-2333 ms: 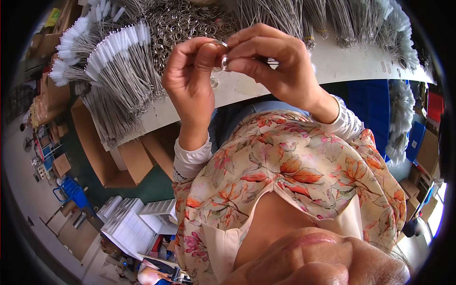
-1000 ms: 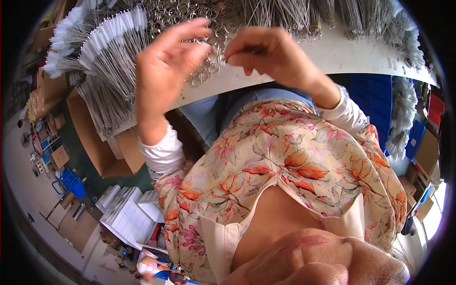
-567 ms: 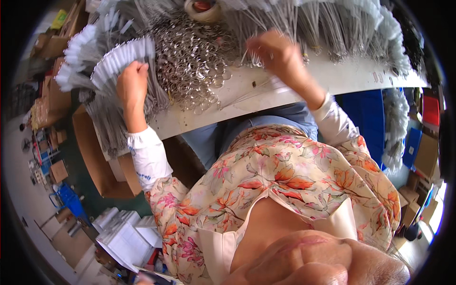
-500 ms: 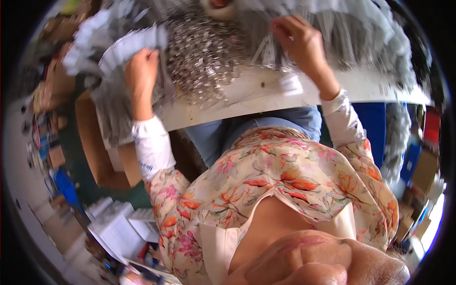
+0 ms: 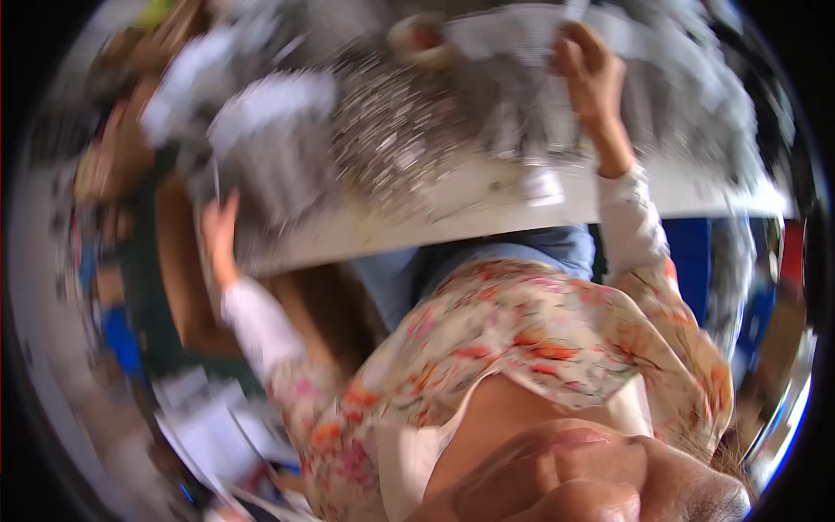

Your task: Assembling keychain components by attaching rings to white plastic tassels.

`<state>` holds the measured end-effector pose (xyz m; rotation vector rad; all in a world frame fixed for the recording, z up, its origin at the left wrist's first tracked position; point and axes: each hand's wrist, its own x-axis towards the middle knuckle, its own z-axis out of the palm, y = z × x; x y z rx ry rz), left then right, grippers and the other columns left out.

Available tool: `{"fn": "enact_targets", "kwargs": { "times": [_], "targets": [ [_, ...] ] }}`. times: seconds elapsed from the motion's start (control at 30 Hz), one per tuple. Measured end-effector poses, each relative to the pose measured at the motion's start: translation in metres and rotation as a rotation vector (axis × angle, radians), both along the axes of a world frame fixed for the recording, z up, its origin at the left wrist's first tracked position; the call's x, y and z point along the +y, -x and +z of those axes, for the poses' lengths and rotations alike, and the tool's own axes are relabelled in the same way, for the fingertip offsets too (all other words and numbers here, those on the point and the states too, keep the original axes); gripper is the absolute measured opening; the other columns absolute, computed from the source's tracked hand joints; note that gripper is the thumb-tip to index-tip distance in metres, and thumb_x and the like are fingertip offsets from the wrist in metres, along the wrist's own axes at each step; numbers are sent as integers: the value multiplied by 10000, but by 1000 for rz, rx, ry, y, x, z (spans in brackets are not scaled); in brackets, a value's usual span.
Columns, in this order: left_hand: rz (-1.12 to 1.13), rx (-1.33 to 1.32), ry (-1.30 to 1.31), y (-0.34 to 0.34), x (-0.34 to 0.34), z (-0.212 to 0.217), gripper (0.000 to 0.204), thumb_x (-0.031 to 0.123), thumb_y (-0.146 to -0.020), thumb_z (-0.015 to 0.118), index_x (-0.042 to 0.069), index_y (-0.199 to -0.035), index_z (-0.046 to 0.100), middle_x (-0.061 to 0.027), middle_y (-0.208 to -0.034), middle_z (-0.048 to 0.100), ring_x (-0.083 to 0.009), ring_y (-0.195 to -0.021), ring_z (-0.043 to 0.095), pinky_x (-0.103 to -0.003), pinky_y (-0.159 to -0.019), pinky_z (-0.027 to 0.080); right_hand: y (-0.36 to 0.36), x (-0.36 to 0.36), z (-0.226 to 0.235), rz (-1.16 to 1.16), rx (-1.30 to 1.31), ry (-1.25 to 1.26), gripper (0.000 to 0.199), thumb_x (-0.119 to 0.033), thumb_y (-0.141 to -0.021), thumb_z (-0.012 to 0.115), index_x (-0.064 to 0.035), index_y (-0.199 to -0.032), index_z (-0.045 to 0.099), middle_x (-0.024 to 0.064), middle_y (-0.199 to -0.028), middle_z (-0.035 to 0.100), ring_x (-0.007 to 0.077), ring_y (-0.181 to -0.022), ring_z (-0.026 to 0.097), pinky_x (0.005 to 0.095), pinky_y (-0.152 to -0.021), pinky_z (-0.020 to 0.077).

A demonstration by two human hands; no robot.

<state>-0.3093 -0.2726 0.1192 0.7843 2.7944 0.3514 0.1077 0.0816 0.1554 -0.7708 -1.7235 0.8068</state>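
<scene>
The picture is smeared by motion. My left hand (image 5: 219, 228) is at the table's left edge, fingers closed on a thin pale strip (image 5: 217, 178) that points up. Beside it lies a fanned bundle of thin grey see-through pieces with white ends (image 5: 274, 100). My right hand (image 5: 596, 83) is raised over the grey, white-topped bundles (image 5: 509, 104) at the back right. Its fingers are bent together at a small white piece (image 5: 575, 10), whose kind is too blurred to tell. Between the hands spreads a heap of small shiny metal-looking pieces (image 5: 383, 130).
A small white object (image 5: 544, 186) lies near the front edge of the white table (image 5: 461, 187). Behind the heap stands a round pale container (image 5: 422, 39) with something red inside. A brown cardboard box (image 5: 187, 270) is below the table's left end.
My left hand has left the white-ended bundle and moved down and left, a thin strip now in it. My right hand has shifted right, and a white piece now shows at its fingertips.
</scene>
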Motion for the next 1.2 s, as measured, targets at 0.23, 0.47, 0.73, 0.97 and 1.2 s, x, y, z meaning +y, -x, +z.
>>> {"fn": "enact_targets", "kwargs": {
  "times": [0.23,0.47,0.73,0.97,1.2],
  "targets": [
    [5,55,-145,40,-74,-50,255,187,-802,591,-66,-829,579,-196,-711,581,-238,-608,457,-370,-630,412,-100,49,15,-300,79,-93,168,-121,-818,484,-17,-825,615,-5,-629,503,70,-539,407,247,-481,345],
    [215,-267,-341,33,-55,-33,106,131,-872,528,36,-858,572,1,-602,468,-69,-395,289,-244,-318,176,-186,83,4,-620,-371,-65,203,-223,-806,638,-112,-970,685,3,-629,581,71,-572,531,245,-548,442],
    [230,-506,-470,-2,-74,26,228,128,-858,530,27,-1060,555,13,-646,457,-38,-420,329,-207,-324,198,-176,122,-4,-406,-373,69,229,-277,-808,646,-73,-907,679,22,-700,616,116,-649,593,255,-665,502],
    [140,-1219,-1067,23,-140,42,509,150,-923,413,42,-1391,244,15,-699,418,-44,-446,306,-175,-312,269,-241,142,69,-583,625,-118,161,-196,-833,502,-82,-809,612,-23,-559,430,71,-490,406,219,-421,332],
    [592,-647,-1403,-91,-55,59,367,139,-908,499,-9,-1240,459,12,-729,454,-25,-472,323,-148,-360,209,-326,239,-13,-751,-5,17,167,-204,-760,610,-38,-778,629,56,-611,541,156,-565,524,332,-489,440]
  ]
}}
